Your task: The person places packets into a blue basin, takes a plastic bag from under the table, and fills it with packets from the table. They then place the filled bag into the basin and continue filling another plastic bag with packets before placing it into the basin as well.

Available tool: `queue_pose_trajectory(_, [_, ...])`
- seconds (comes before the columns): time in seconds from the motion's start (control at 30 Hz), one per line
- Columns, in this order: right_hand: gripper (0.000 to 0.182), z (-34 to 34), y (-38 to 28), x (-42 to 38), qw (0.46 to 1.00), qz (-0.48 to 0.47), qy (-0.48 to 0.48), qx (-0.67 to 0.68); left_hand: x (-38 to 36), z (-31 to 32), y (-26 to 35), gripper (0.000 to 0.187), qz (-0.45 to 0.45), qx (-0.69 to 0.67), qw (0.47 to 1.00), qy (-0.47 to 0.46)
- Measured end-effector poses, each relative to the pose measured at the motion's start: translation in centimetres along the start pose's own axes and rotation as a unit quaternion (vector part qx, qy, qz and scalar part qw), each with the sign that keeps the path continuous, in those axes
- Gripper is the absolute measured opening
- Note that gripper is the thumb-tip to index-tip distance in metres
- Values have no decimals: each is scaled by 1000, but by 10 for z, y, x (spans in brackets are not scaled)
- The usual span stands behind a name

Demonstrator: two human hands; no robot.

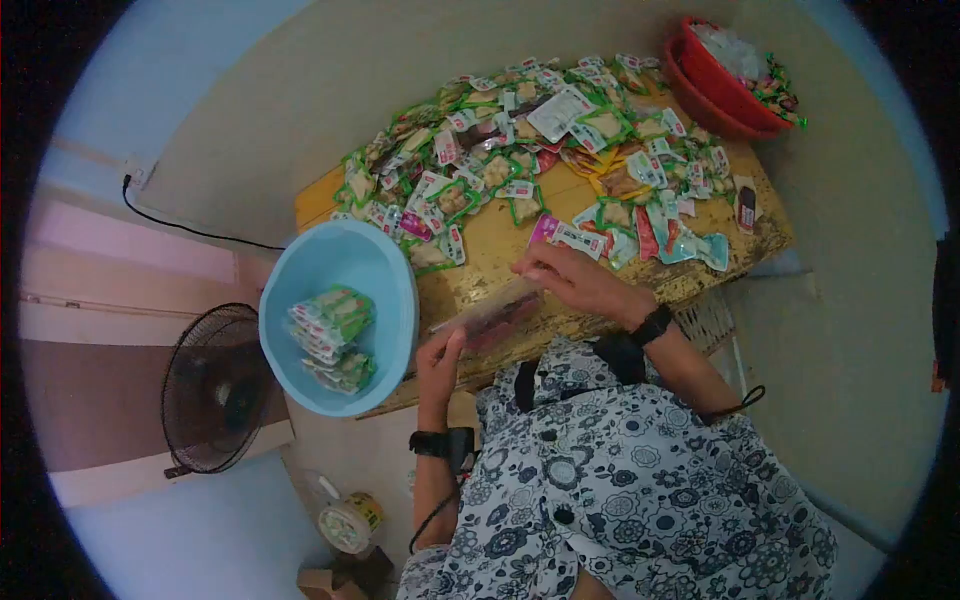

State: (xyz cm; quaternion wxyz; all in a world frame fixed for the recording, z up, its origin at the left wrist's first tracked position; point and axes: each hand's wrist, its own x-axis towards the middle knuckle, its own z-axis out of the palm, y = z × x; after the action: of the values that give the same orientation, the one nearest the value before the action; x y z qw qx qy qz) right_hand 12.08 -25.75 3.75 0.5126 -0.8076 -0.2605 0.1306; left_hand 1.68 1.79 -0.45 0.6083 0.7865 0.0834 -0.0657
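A clear plastic bag (497, 318) with something dark red in it is stretched between my hands over the front edge of the wooden table (470, 283). My left hand (440, 362) grips its lower left end, thumb on top. At the upper right end, my right hand (572, 280) pinches the bag with its fingers closed. What exactly lies inside the bag is blurred. Just beyond my right hand is a pink-and-white packet (568, 236). A large heap of small snack packets (495, 172), many green-edged, spreads over the far part of the table.
Left of the table stands a light blue basin (400, 300) with several stacked green packets (340, 330). Red basins (690, 95) sit at the back right corner. A black fan (212, 388) stands at the left, and a white bucket (345, 525) is on the floor.
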Motion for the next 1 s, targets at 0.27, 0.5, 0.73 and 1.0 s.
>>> queue_pose_trajectory(0.27, [15,-5,-11,-5,999,39,-13,-4,-3,5,8,29,25,-22,999,42])
queue_pose_trajectory(0.5, [15,-4,-3,-8,998,27,24,-60,0,8,27,26,59,-59,995,63])
queue_pose_trajectory(0.73, [13,-3,-3,-10,1000,-3,29,-9,-1,10,39,23,79,-66,992,65])
queue_pose_trajectory(1.0, [18,-5,3,-12,999,1,15,51,-2,11,28,20,80,-54,992,84])
